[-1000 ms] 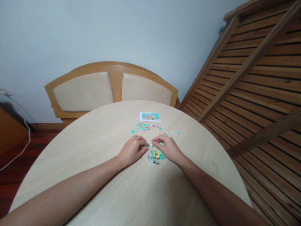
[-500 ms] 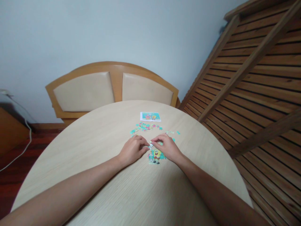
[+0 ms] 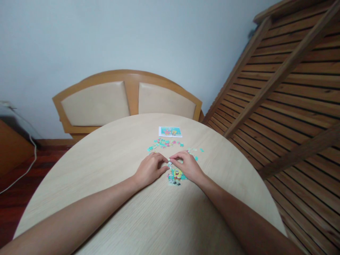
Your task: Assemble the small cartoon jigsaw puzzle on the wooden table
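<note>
Between my two hands, at the upper left of a partly joined jigsaw puzzle, is a small pale puzzle piece. The thumb and index finger of my right hand pinch this piece from the right. My left hand is curled, its fingertips at the left side of the same piece; the exact contact is too small to make out. A yellow square cartoon figure shows in the joined part, which lies flat on the table. My right hand covers some of the puzzle's right side.
Several loose puzzle pieces lie scattered beyond my hands, with a few more to the right. Behind them rests a picture card. The round wooden table has a padded headboard behind it and a slatted wooden frame at right.
My right fingertips have shifted slightly left with the small piece. My left index finger and thumb have moved a little apart at its edge. The rest looks the same.
</note>
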Available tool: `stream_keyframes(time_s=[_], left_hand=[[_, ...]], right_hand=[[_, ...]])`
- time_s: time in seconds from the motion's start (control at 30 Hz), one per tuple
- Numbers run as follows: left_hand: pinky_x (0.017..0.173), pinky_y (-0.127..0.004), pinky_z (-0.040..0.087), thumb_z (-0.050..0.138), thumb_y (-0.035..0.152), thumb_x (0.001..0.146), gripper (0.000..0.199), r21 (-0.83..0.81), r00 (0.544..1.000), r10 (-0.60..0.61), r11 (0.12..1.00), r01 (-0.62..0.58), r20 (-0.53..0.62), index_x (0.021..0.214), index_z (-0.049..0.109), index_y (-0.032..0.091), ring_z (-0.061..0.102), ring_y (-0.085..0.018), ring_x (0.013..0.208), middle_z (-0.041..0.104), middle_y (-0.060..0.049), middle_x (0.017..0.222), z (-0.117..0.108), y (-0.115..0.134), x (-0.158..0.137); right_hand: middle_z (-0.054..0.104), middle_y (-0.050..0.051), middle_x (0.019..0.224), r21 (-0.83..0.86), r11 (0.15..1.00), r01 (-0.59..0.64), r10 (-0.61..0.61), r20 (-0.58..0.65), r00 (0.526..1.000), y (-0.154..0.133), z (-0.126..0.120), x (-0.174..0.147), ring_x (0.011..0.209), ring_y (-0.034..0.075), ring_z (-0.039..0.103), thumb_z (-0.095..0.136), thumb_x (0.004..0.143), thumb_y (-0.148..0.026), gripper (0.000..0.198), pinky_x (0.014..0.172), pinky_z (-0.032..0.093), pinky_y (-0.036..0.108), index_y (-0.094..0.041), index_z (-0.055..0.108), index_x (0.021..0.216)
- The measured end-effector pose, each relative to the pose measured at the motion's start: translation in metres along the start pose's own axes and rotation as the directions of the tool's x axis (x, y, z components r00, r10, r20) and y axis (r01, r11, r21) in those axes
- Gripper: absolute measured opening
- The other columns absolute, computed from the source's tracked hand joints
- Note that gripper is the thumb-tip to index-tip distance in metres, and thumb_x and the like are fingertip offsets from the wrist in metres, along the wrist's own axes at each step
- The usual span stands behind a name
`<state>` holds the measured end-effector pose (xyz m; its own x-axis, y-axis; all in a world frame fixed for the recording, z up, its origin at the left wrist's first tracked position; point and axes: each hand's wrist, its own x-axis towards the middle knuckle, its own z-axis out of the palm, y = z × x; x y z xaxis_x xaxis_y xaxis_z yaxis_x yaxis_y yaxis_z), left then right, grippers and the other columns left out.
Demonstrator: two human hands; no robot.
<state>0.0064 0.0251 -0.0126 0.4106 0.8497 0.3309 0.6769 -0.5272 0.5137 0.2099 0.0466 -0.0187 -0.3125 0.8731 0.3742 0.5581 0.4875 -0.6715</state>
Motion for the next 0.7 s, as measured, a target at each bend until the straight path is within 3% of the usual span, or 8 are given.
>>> stream_keyframes(time_s=[0.4,0.57,0.7], left_hand=[[0.077,-0.032,0.047,0.076,0.025,0.083,0.020,0.013,0.999,-0.029,0.999,0.029,-0.019,0.101,0.069,0.019,0.062,-0.022,0.089,0.069,-0.003,0.088,0.0016,-0.0004,-0.0003],[0.081,-0.033,0.048,0.074,0.025,0.084,0.020,0.006,1.000,-0.021,1.000,0.021,-0.022,0.103,0.069,0.019,0.063,-0.023,0.093,0.070,-0.004,0.094,0.0021,-0.0012,-0.0002],[0.084,-0.034,0.049,0.074,0.026,0.085,0.019,-0.002,1.000,-0.019,1.000,0.019,-0.017,0.102,0.069,0.020,0.063,-0.023,0.094,0.071,-0.004,0.095,0.0023,-0.0020,-0.0003]], right_hand=[[0.075,0.002,0.086,-0.087,0.994,0.072,-0.072,0.006,0.997,0.0040,0.0027,-0.0009,0.091,0.021,0.063,0.071,0.087,-0.021,0.005,0.089,0.045,0.035,-0.023,0.075,0.086],[0.072,0.003,0.103,-0.131,0.982,0.133,-0.124,0.071,0.990,-0.0007,0.0000,-0.0040,0.104,0.022,0.060,0.070,0.085,-0.017,0.023,0.097,0.043,0.038,-0.027,0.076,0.104],[0.069,0.004,0.106,-0.160,0.982,0.097,-0.086,0.078,0.993,-0.0009,0.0004,-0.0053,0.107,0.024,0.058,0.072,0.082,-0.019,0.022,0.099,0.042,0.042,-0.028,0.077,0.103]])
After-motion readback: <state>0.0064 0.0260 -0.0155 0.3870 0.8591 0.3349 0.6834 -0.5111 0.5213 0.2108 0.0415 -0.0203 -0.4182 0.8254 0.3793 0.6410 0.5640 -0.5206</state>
